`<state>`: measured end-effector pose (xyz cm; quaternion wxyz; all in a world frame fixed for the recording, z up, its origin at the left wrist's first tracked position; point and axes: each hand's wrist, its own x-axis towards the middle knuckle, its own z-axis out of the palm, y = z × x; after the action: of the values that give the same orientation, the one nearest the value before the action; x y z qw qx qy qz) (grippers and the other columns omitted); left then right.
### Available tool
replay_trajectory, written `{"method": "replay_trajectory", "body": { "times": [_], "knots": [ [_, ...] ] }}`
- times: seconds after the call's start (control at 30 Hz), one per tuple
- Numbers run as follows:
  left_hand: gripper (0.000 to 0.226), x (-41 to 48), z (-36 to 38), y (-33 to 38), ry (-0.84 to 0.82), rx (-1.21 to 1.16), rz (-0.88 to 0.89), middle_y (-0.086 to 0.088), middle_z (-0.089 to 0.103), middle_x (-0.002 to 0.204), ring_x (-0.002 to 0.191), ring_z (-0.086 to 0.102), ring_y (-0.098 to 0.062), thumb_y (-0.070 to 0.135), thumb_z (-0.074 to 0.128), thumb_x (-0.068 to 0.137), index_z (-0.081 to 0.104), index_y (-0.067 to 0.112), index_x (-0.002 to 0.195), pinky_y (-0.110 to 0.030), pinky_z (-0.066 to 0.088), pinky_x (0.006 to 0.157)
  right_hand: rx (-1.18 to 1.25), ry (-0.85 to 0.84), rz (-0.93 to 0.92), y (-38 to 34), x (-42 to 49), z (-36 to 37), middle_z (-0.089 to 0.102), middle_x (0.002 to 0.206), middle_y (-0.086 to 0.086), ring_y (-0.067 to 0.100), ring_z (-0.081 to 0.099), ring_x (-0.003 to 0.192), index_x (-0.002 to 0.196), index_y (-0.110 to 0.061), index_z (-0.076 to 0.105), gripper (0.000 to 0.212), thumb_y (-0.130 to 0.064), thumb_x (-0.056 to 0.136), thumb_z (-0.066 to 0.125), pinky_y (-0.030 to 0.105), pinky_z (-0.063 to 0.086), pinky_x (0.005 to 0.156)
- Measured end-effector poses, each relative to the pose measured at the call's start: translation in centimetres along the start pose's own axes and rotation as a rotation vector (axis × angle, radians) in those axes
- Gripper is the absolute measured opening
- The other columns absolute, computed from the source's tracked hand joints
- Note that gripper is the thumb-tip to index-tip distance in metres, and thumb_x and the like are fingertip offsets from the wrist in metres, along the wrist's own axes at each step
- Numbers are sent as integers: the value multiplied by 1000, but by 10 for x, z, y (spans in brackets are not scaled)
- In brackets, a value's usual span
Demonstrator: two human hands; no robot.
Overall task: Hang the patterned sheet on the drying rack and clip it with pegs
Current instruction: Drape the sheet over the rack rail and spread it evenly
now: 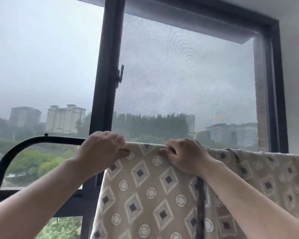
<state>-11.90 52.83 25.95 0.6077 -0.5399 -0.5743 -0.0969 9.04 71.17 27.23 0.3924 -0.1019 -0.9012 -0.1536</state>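
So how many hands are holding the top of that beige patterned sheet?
2. The left hand pinches the beige diamond-and-circle patterned sheet at its top left corner, beside the curved black rack bar; the right hand pinches the top edge right of it. No others show.

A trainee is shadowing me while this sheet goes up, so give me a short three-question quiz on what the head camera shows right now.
1. True or false: a peg is already clipped onto the patterned sheet.
2. Where does the black rack bar show bare? A) left of the left hand B) below the sheet C) nowhere
3. Fill in: the left hand and the right hand both grip the sheet's ___ edge.
Key: 1 false; 2 A; 3 top.
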Motion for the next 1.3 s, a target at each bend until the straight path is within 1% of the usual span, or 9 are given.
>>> {"method": "replay_trajectory", "body": {
  "times": [0.1, 0.2, 0.3, 0.4, 0.57, 0.73, 0.93, 1.1, 1.3],
  "knots": [
    [58, -12, -15, -25, -70, -87, -92, 12, 63, 75, 70, 64, -13, 72, 27, 84, 61, 25, 81, -33, 48, 74, -21, 12, -12, 6, 0, -1, 48, 60, -9, 9, 44, 58, 66, -23, 36, 50, -66, 91, 42, 23, 26, 54],
    [76, -31, -34, -53, -159, -3, -295, 13, 59, 68, 65, 56, -7, 84, -4, 75, 50, 30, 73, -29, 40, 67, 1, -14, -20, 12, 3, -6, 46, 56, -8, 2, 40, 54, 61, -23, 36, 52, -66, 89, 47, 24, 31, 53],
    [59, -36, -38, -60, -245, -118, -417, 12, 60, 73, 64, 54, -5, 78, 14, 82, 50, 33, 88, -27, 37, 57, 135, -36, -27, 4, 12, -6, 46, 47, -10, 2, 40, 48, 52, -28, 45, 49, -58, 88, 60, 27, 34, 51],
    [50, -35, -41, -60, -226, -195, -456, 15, 60, 84, 68, 55, -5, 74, 34, 82, 51, 36, 109, -28, 46, 63, 300, -11, 25, -3, 20, 6, 52, 47, -23, -1, 43, 46, 63, -51, 64, 20, -63, 79, 64, 25, 39, 53],
    [97, -37, -40, -60, -188, -283, -452, 20, 60, 89, 74, 58, -6, 98, -1, 55, 52, 48, 119, -30, 50, 70, 361, 1, 81, -10, 33, 20, 68, 61, -19, 5, 62, 59, 90, -47, 73, 50, -82, 62, 51, 32, 53, 61],
    [101, -35, -33, -56, -158, -305, -472, 23, 62, 92, 87, 62, -9, 99, -5, 52, 51, 57, 125, -30, 49, 73, 335, -5, 63, -30, 41, 26, 42, 47, -10, 9, 43, 50, 71, -22, 62, 54, -76, 71, 55, 33, 45, 53],
    [82, -33, -26, -54, -183, -242, -448, 29, 63, 120, 111, 61, -8, 99, 10, 56, 51, 66, 119, -27, 39, 71, 307, -20, 67, -46, 48, 25, 50, 46, -13, 8, 53, 53, 69, -28, 66, 45, -72, 76, 59, 31, 49, 56],
    [19, -29, -30, -53, -269, -312, -467, 34, 64, 85, 83, 61, -3, 73, 45, 76, 60, 61, 78, -27, 46, 69, 277, -45, 35, -54, 54, 26, 50, 43, -17, 7, 50, 49, 56, -37, 59, 42, -69, 82, 57, 28, 42, 53],
    [21, -33, -23, -66, -304, -375, -442, 17, 62, 75, 72, 59, -6, 47, 62, 86, 61, 34, 70, -32, 51, 68, 195, -68, -18, -42, 52, 27, 49, 51, -6, 13, 50, 53, 56, -18, 43, 58, -66, 87, 53, 32, 39, 54]
  ]
}}
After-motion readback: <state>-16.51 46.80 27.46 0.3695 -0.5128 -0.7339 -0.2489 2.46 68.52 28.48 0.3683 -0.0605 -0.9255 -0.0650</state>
